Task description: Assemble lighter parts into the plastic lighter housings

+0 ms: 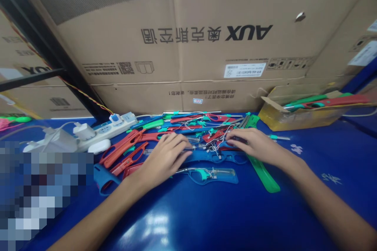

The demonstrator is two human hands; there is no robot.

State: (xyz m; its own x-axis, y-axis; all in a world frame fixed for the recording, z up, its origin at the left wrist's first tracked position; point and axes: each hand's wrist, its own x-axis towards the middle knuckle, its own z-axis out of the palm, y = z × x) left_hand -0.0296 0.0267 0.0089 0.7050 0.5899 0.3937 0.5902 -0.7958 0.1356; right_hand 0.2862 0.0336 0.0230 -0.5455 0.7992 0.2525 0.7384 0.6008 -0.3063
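Note:
My left hand reaches over the pile with its fingers curved down onto a clear tube part; whether it grips that part cannot be made out. My right hand has its thumb and fingers closed at a cluster of white wires and small dark parts. Below the hands lies a blue lighter shell. Nearer to me is another blue shell with a teal trigger, a clear tube and a metal rod. A green shell slants below my right hand. Red shells lie left of my left hand.
A cardboard box with green and red shells stands at the right. At the left are a white power strip with plugs and a black metal post. A large carton walls off the back of the blue table.

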